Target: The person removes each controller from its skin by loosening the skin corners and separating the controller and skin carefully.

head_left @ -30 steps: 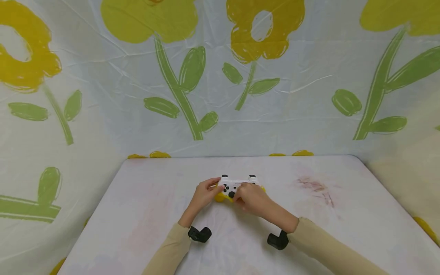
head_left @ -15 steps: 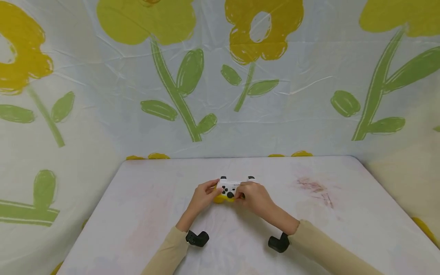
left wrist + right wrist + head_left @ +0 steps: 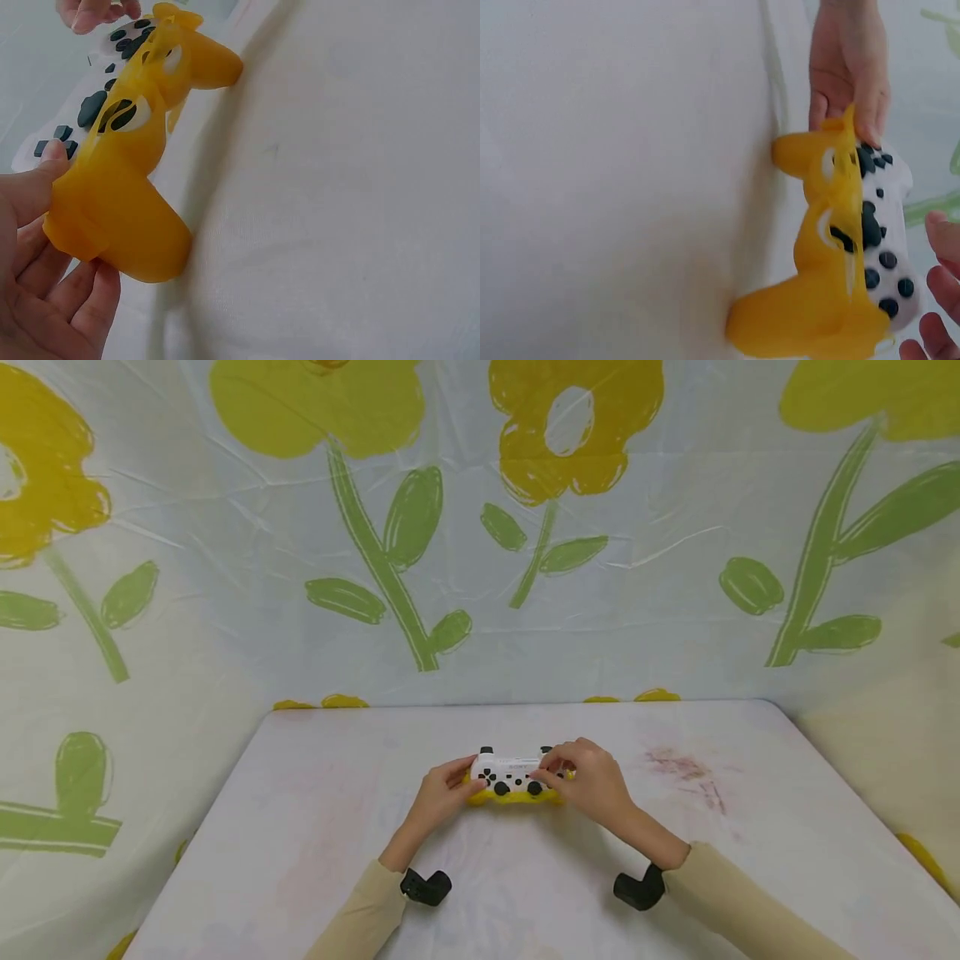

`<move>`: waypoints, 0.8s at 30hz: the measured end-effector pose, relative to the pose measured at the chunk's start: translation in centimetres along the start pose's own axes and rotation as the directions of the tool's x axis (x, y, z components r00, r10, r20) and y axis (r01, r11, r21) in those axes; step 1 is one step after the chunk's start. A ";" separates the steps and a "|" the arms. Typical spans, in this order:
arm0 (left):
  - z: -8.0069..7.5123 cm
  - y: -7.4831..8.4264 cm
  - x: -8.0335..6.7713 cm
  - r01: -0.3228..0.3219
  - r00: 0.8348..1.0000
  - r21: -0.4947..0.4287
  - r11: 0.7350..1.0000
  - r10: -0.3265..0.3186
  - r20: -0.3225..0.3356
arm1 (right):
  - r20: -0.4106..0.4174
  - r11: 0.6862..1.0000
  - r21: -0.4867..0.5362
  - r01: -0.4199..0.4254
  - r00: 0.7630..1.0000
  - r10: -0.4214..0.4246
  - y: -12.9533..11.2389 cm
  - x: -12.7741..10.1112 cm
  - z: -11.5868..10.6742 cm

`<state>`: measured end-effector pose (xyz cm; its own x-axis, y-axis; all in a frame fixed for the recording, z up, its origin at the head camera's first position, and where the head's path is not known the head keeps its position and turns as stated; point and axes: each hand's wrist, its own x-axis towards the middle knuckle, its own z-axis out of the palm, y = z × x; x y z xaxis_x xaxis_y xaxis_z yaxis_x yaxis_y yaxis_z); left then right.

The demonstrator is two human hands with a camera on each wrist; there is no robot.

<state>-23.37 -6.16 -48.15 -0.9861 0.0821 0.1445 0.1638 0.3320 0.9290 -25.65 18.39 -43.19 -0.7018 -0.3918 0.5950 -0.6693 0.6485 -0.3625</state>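
A white game controller point(image 3: 510, 766) with black buttons and two thumbsticks is held just over the table. A yellow silicone cover point(image 3: 139, 206) wraps its handles and near edge, while the white button face point(image 3: 893, 206) lies bare outside it. My left hand point(image 3: 437, 795) grips the left end, thumb on the face near the direction pad and fingers beneath the cover. My right hand point(image 3: 597, 782) is at the other end, its fingers loosely bent over the face buttons and holding nothing. In the right wrist view, its fingertips point(image 3: 943, 289) stand a little apart from the controller.
A pale cloth with reddish smudges point(image 3: 686, 768) covers the table point(image 3: 337, 868). Behind it hangs a flower-printed sheet point(image 3: 637, 635), which also closes off both sides. Each wrist carries a black camera mount point(image 3: 426, 887).
My right hand has left the near middle edge of the controller and moved right and up, loosening its fingers. The right thumbstick and yellow near edge now show. My left hand keeps its grip.
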 end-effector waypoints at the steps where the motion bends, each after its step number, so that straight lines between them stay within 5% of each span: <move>1: 0.0 0.1 0.0 0.002 1.000 0.002 1.000 -0.002 0.002 | -0.013 1.000 0.007 -0.008 1.000 0.008 0.3 0.0 -0.2; 5: -0.2 0.5 -0.1 0.008 1.000 0.050 0.999 -0.008 -0.007 | -0.024 0.997 0.030 -0.070 0.997 0.070 1.6 0.0 -0.8; 9: -0.1 0.9 -0.2 0.027 0.999 0.103 0.994 -0.024 -0.029 | 0.081 0.962 0.103 -0.253 0.966 0.246 2.7 -0.3 -1.2; 13: 0.1 1.2 -0.4 0.086 0.993 0.133 0.987 -0.074 -0.086 | 0.288 0.871 0.143 -0.470 0.862 0.417 3.7 -0.7 -1.5; 18: 0.1 1.0 -0.8 0.175 0.975 0.161 0.971 -0.149 -0.164 | 0.509 0.694 0.235 -0.680 0.695 0.508 4.2 -1.3 -1.5; 24: 0.1 0.9 -1.0 0.235 0.961 0.152 0.960 -0.206 -0.187 | 0.599 0.567 0.281 -0.774 0.603 0.527 4.1 -1.6 -1.6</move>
<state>-22.25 -5.82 -47.46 -0.9862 -0.1653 0.0113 -0.0705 0.4807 0.8740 -26.92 22.68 -44.48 -0.9220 -0.2856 -0.2614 0.0951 0.4875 -0.8679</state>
